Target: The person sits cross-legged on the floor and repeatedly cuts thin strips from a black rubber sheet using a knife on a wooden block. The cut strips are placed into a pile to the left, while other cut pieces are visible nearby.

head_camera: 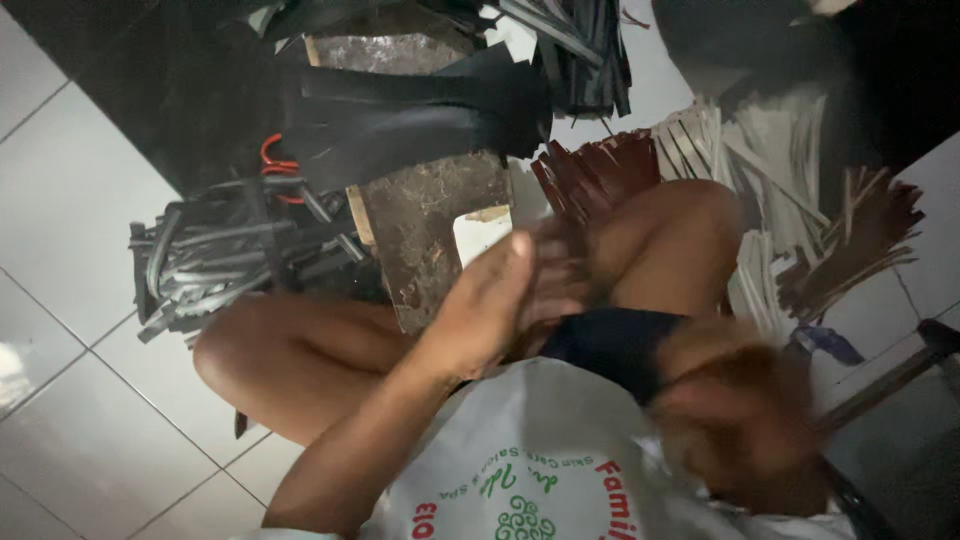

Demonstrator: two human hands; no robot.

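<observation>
I sit on a tiled floor with both knees up. My left hand (pixel 488 300) is raised in front of my chest, blurred by motion, fingers held together over the near edge of a dark stone slab (pixel 430 215). My right hand (pixel 562 268) is a blur pressed against the left one, and my right forearm (pixel 740 420) smears across the lower right. I cannot make out anything held in either hand. A small white piece (pixel 482 232) lies on the slab just beyond my fingers.
Black strips (pixel 410 120) lie piled across the slab's far end, with red-handled scissors (pixel 276 165) beside them. A bundle of grey strips (pixel 225 260) lies to the left. Dark red strips (pixel 592 170), pale strips (pixel 765 150) and brown strips (pixel 860 240) spread to the right.
</observation>
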